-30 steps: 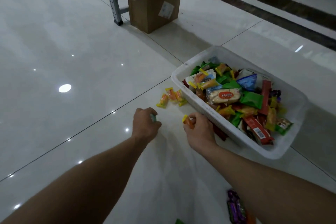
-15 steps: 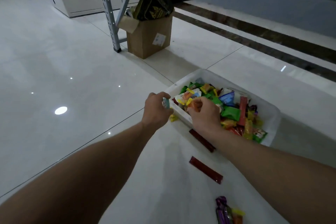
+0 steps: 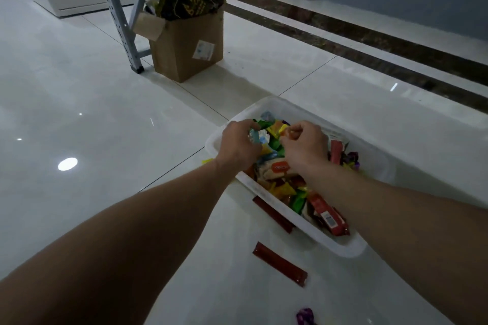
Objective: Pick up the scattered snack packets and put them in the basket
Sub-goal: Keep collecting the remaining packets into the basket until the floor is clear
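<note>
At centre frame, both hands are poised over the white plastic basket (image 3: 351, 248), above the heap of packets already inside. Left hand (image 3: 237, 145): fingers curled, pinching a pale blue packet (image 3: 254, 137). Right hand (image 3: 307, 146): fingers curled round an orange packet (image 3: 286, 132), mostly hidden. Judgement: both loads are at the release point.

Outstanding on the floor:
- 1 dark red stick packet (image 3: 273, 215) just beside the basket's near wall
- 1 second red stick packet (image 3: 280, 264) apart, below it
- 1 purple packet (image 3: 305, 316) at the bottom edge
- 1 yellow packet corner (image 3: 207, 161) beside the left wrist

Packets appear light, thin and slick on glossy tile. Sticks are best pinched mid-length, crinkled wrappers by the body.

Upper centre: a cardboard box (image 3: 184, 45) beside a shelf leg (image 3: 116, 16).
</note>
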{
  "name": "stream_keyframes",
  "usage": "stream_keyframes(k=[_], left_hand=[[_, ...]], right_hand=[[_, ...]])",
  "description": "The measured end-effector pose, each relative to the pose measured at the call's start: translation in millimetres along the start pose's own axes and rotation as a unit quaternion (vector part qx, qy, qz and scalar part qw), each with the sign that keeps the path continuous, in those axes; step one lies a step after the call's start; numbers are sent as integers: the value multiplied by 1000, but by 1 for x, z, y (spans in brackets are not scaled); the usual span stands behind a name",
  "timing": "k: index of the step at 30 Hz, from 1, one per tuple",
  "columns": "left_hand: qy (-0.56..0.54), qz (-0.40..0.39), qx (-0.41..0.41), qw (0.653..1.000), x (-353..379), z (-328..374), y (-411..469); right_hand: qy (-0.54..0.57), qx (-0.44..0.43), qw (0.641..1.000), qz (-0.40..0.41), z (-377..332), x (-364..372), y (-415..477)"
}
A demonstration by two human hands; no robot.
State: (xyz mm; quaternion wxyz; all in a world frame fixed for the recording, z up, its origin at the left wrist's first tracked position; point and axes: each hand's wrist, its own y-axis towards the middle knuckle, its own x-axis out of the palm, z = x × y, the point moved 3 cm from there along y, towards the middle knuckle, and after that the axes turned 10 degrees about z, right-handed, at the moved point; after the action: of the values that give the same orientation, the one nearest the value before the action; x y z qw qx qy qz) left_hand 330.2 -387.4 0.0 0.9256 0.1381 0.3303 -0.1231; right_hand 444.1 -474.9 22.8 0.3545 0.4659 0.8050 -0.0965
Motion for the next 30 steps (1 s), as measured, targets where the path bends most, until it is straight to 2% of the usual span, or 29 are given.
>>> stream_keyframes(k=[4, 9, 14, 20, 25, 30], left_hand=[[-12, -13, 2, 1000, 16, -2, 7], [-41, 20, 1, 999, 7, -11, 7], [-24, 17, 11, 1000, -23, -27, 0], [-3, 18, -18, 1000, -61, -56, -27], [22, 8, -36, 999, -89, -78, -48], [46, -7, -47, 998, -106, -98, -64]], right_hand=[[7, 41, 999, 16, 10, 9, 14], [21, 46, 999, 14, 13, 13, 16], [-24, -5, 1000, -8, 5, 10, -1], [-32, -93, 994, -52, -24, 15, -40], [-13, -126, 989, -77, -46, 28, -82], [1, -115, 986, -123, -49, 46, -125]])
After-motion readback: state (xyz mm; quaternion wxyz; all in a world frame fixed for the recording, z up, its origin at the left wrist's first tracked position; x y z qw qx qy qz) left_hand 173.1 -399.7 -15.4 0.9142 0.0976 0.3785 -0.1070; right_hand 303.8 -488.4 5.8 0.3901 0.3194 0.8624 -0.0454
